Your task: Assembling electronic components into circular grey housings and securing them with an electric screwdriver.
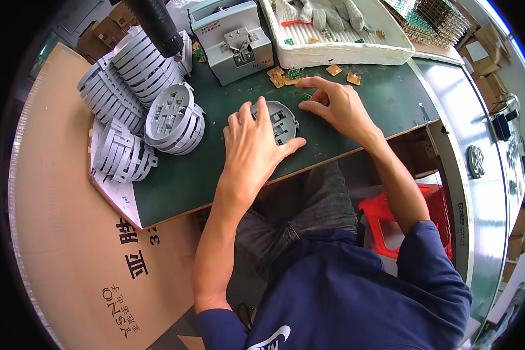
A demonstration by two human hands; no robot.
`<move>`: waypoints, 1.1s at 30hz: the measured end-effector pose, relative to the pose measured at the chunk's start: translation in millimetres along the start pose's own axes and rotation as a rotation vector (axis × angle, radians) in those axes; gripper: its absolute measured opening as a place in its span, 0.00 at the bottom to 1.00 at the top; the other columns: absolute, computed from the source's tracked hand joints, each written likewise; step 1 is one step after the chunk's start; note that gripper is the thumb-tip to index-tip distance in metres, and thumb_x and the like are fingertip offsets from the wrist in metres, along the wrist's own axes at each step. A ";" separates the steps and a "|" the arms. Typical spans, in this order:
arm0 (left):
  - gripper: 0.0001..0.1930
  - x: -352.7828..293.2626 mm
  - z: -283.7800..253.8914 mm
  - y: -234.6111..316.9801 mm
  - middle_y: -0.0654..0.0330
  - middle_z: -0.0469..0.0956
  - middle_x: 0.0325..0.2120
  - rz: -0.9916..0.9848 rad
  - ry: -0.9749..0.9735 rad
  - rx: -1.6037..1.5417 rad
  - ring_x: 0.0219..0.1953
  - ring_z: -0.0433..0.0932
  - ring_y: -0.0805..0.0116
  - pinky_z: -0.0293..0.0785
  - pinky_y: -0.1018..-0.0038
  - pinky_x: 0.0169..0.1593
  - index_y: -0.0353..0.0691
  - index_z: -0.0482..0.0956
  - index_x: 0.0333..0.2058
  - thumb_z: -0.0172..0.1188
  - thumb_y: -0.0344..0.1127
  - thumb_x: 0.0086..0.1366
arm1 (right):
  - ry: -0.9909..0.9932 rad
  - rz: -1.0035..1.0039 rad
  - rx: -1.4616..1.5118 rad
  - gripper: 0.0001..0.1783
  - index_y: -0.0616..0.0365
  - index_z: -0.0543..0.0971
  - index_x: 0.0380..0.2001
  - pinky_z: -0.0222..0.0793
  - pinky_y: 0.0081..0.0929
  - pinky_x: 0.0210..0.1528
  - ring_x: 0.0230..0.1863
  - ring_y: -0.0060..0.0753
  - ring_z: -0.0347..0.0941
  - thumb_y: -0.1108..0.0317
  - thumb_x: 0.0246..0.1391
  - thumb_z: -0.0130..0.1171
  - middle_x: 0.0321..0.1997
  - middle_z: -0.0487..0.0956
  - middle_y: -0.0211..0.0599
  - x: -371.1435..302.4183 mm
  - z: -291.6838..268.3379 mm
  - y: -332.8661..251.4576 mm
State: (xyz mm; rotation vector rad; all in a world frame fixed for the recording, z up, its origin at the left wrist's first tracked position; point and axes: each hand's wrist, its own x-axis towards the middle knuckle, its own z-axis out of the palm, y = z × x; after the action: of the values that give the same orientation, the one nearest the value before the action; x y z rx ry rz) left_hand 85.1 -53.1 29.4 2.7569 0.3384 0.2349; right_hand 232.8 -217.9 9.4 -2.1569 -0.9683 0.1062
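A round grey plastic housing (283, 121) lies on the green tabletop in front of me, with its ribbed and slotted inside facing up. My left hand (249, 143) reaches over its left side, fingers spread and thumb stretched out along the near rim. It hides that part of the housing; firm contact is not clear. Just to the right, my right hand (341, 109) is closed in a pinch. Between its thumb and index finger shows a small green circuit board (306, 98). Beyond the hands, several small boards (294, 74) lie loose on the table (184, 189).
Stacks of similar grey housings (174, 114) stand at left beside a cardboard sheet (58, 192). A grey metal machine (233, 44) and a white foam tray (347, 57) with gloves (332, 14) are behind. A dark cylindrical tool (156, 26) hangs above. At right is a red stool (379, 224).
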 end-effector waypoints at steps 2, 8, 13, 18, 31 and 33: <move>0.52 0.1 -0.6 -0.2 0.37 0.69 0.60 0.015 0.027 0.037 0.61 0.70 0.40 0.70 0.48 0.62 0.28 0.65 0.66 0.77 0.58 0.52 | 0.004 -0.046 -0.004 0.19 0.59 0.83 0.51 0.75 0.32 0.37 0.29 0.32 0.78 0.63 0.58 0.70 0.30 0.83 0.40 0.5 -0.5 3.8; 0.45 -19.7 -18.8 -19.5 0.42 0.73 0.61 -0.010 -0.119 -1.159 0.60 0.77 0.52 0.75 0.55 0.61 0.33 0.61 0.71 0.66 0.52 0.63 | -0.042 -0.286 -0.038 0.16 0.60 0.82 0.52 0.76 0.39 0.44 0.39 0.49 0.82 0.69 0.63 0.63 0.40 0.85 0.49 -1.5 -11.0 14.8; 0.49 -31.3 0.3 -33.3 0.26 0.61 0.66 0.006 -0.159 -2.073 0.63 0.71 0.31 0.78 0.44 0.59 0.32 0.56 0.72 0.50 0.68 0.67 | -0.002 -0.266 -0.228 0.15 0.57 0.83 0.50 0.75 0.40 0.47 0.43 0.52 0.79 0.67 0.62 0.64 0.40 0.82 0.47 -4.0 -11.3 13.3; 0.49 -34.1 9.3 -43.7 0.25 0.59 0.67 0.019 -0.177 -2.137 0.63 0.70 0.28 0.77 0.43 0.59 0.32 0.55 0.72 0.49 0.69 0.67 | 0.167 -0.408 -0.291 0.16 0.55 0.83 0.51 0.74 0.40 0.50 0.46 0.51 0.78 0.68 0.59 0.67 0.43 0.80 0.43 -9.0 -1.8 20.5; 0.40 -28.6 7.6 -45.3 0.44 0.74 0.63 0.027 0.002 -1.331 0.62 0.76 0.54 0.71 0.64 0.64 0.32 0.67 0.68 0.60 0.56 0.67 | 0.019 -0.153 -0.064 0.19 0.61 0.82 0.51 0.78 0.33 0.49 0.45 0.37 0.84 0.77 0.54 0.69 0.47 0.84 0.41 -22.0 -24.2 1.8; 0.42 -19.9 4.1 -37.7 0.44 0.74 0.61 0.151 0.198 -0.640 0.63 0.71 0.50 0.64 0.60 0.68 0.38 0.70 0.67 0.73 0.48 0.56 | 0.009 0.044 0.297 0.19 0.60 0.83 0.51 0.79 0.25 0.50 0.46 0.25 0.83 0.80 0.55 0.68 0.46 0.85 0.38 -23.9 -23.5 -4.8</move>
State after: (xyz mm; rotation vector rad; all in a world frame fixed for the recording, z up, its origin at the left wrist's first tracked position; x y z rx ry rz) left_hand 59.3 -25.3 9.5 2.1286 0.0780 0.5503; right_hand 221.3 -246.1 24.1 -1.9033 -0.8420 0.2460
